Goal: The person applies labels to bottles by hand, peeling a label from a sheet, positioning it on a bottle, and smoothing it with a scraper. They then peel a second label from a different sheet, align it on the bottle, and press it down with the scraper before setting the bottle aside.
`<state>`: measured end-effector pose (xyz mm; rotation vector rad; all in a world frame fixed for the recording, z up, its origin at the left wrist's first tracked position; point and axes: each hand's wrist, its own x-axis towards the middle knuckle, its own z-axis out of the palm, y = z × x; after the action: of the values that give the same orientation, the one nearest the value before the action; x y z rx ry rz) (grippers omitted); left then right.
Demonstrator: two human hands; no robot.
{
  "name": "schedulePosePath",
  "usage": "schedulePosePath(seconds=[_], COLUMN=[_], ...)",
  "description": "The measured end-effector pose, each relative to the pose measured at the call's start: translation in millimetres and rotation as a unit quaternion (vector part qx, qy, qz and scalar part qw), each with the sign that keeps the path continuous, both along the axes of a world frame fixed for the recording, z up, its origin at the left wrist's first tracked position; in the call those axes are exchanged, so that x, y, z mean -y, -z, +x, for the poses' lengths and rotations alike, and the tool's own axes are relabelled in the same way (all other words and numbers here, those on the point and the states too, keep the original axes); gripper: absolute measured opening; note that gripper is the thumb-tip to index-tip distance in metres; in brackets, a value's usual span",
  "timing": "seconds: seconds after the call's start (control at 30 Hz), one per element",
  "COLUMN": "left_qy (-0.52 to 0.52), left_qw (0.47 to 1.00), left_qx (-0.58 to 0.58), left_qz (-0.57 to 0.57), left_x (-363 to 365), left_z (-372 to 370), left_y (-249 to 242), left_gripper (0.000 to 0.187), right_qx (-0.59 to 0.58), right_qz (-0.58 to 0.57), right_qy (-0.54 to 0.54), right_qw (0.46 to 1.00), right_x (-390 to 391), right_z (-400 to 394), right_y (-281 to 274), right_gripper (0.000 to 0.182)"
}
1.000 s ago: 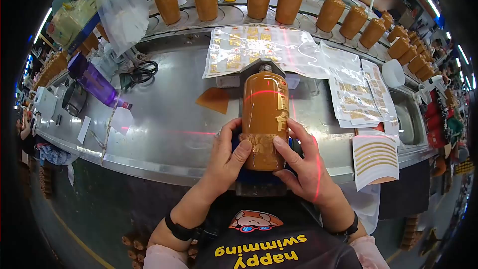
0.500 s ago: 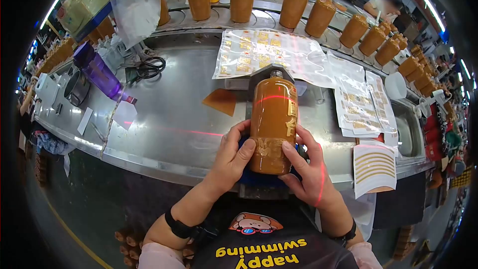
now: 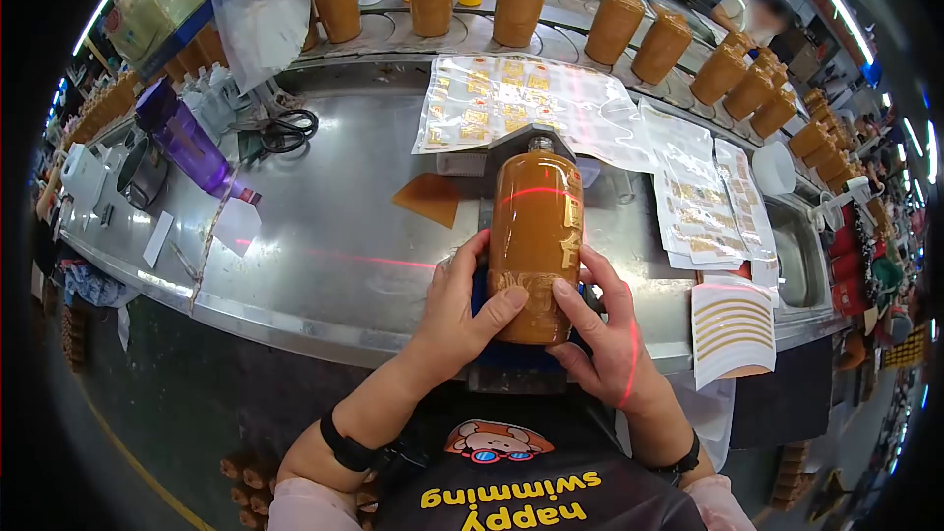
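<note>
A glossy brown bottle (image 3: 536, 226) leans back in a dark angled holder (image 3: 523, 138), its clear-topped neck pointing away from me. Gold characters run down its right side, and a raised or clear band circles the lower part. My left hand (image 3: 470, 305) wraps the bottle's lower left, with the thumb pressed on the band. On the lower right, my right hand (image 3: 608, 329) grips it, thumb also on the band. Red laser lines cross the bottle and my right hand. The fingers behind the bottle are hidden.
Behind the holder lie gold sticker sheets (image 3: 531, 103), with more sheets (image 3: 693, 197) at right. A sheet of curved gold strips (image 3: 733, 329) overhangs the front edge. Scissors (image 3: 285, 133) and a purple bottle (image 3: 187, 143) are at left. Brown bottles (image 3: 521, 5) line the conveyor; a person sits beyond.
My left thumb has slid rightward across the band on the bottle. The bottles on the conveyor have moved right. My right hand keeps nearly the same grip.
</note>
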<state>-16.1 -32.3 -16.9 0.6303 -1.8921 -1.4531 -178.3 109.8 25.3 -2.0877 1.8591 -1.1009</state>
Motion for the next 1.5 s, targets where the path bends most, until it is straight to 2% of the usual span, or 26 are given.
schedulePosePath(seconds=[0.07, 0.17, 0.2, 0.23, 0.27, 0.37, 0.5, 0.63, 0.73, 0.83, 0.97, 1.17, 1.33, 1.5], left_qy=[0.008, -0.028, -0.044, -0.057, -0.069, -0.030, -0.046, -0.077, -0.073, -0.047, -0.081, -0.081, -0.081, -0.071], left_qw=[1.000, 0.991, 0.994, 0.971, 0.922, 0.859, 0.868, 0.884, 0.885, 0.924, 0.901, 0.875, 0.872, 0.857], left_qx=[0.002, -0.101, -0.059, -0.014, 0.030, 0.074, 0.094, 0.102, 0.080, 0.058, 0.046, 0.053, 0.051, 0.056], left_qz=[-0.013, 0.081, -0.077, -0.232, -0.380, -0.506, -0.486, -0.450, -0.452, -0.375, -0.424, -0.474, -0.480, -0.507], left_x=[0.9, -7.5, -8.8, -11.3, -13.5, -23.4, -24.0, -28.2, -23.0, -22.3, -24.4, -29.6, -30.2, -28.9], left_z=[1.0, 0.6, 5.4, 13.7, 17.9, 18.8, 30.0, 13.4, 10.6, 16.6, 21.2, 32.9, 33.2, 30.3], left_y=[1.7, -1.0, -12.0, -29.3, -37.6, -24.0, -14.7, -25.6, -11.6, -3.8, -9.0, -6.7, -8.1, -13.7], left_gripper=[0.081, 0.076, 0.073, 0.069, 0.066, 0.062, 0.063, 0.073, 0.076, 0.078, 0.066, 0.039, 0.035, 0.031], right_qx=[0.003, 0.008, 0.006, 0.004, 0.004, 0.003, 0.015, 0.000, 0.006, 0.006, 0.017, 0.032, 0.040, 0.014], right_qz=[0.000, 0.000, -0.001, 0.000, -0.001, -0.007, -0.020, -0.026, -0.022, -0.026, -0.030, -0.033, -0.025, -0.066], right_qy=[0.001, 0.001, 0.000, 0.000, 0.002, 0.000, 0.001, 0.003, 0.003, 0.002, 0.003, 0.005, 0.007, -0.010], right_qw=[1.000, 1.000, 1.000, 1.000, 1.000, 1.000, 1.000, 1.000, 1.000, 1.000, 0.999, 0.999, 0.999, 0.998], right_x=[-0.4, -0.1, -0.1, -1.2, -1.8, 0.6, 0.6, 0.7, -0.7, -3.5, -4.2, -6.3, -7.9, -8.9], right_z=[0.1, 0.3, 0.2, 0.2, 0.4, -0.1, -1.1, -1.3, -2.0, -2.6, -3.5, -4.3, -5.1, -4.7], right_y=[-0.1, 0.8, 0.6, 0.9, 1.1, -1.0, 3.8, 5.0, 7.2, 9.2, 12.0, 14.3, 14.9, 14.1], right_gripper=[0.080, 0.080, 0.081, 0.081, 0.082, 0.084, 0.086, 0.087, 0.087, 0.087, 0.087, 0.087, 0.084, 0.077])
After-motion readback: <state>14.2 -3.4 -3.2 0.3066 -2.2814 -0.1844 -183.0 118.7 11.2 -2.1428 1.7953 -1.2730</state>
